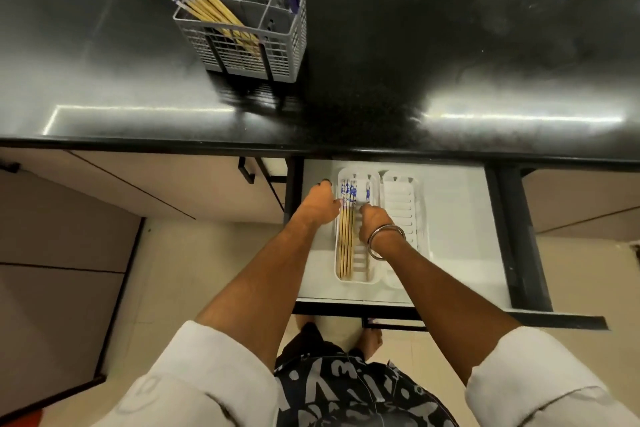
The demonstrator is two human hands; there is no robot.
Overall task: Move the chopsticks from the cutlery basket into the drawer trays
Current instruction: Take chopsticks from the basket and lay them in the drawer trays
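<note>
While both hands (320, 204) (375, 224) settle a few chopsticks (346, 236) in the left tray (372, 279), fingers' grasp unclear, most remain in the basket (277, 55).

The right hand (372, 220) hides its own fingertips and part of the left tray (353, 279), so its grip is unclear.

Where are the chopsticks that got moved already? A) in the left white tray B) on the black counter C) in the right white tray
A: the moved chopsticks lie in the left tray; the right tray shows only bare ribs.
</note>
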